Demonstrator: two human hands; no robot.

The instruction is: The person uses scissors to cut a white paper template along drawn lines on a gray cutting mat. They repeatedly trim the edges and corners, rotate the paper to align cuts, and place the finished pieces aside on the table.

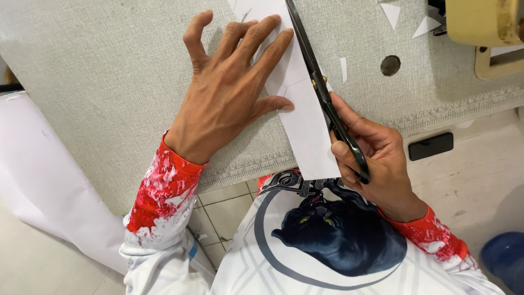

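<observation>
My left hand (229, 87) lies flat with fingers spread on a white sheet of paper (308, 131), pressing it onto the grey table (109, 82). My right hand (376, 164) grips the black handles of a pair of scissors (319, 87). The long dark blades run up along the paper's right edge toward the top of the view. The paper's lower end hangs over the table's front edge, which carries a printed ruler strip.
Small white paper scraps (391, 13) lie at the table's back right, near a round hole (389, 65). A cream sewing machine (486, 27) stands at the top right. A large white sheet (43, 180) hangs at the left. A blue object (505, 257) sits on the floor at the lower right.
</observation>
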